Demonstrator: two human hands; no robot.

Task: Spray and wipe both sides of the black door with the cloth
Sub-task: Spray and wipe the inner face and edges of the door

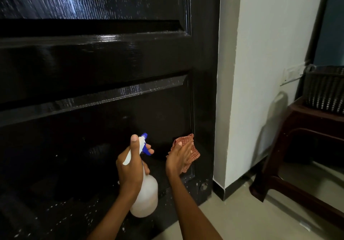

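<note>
The glossy black panelled door (104, 57) fills the left and middle of the head view. Its upper panel glistens with wet streaks, and white specks dot its bottom rail. My left hand (130, 167) grips the neck of a white spray bottle (146, 197) with a blue nozzle that points at the lower panel; a finger lies on the trigger. My right hand (178, 157) presses a red-and-white checked cloth (192, 155) flat against the lower panel near the door's right edge, with the fingers straight.
A white wall (264, 72) with a dark skirting stands right of the door. Further right is a dark brown plastic stool (297, 146) with a dark woven basket (323, 92) on it. Beige floor tiles (242, 219) lie below.
</note>
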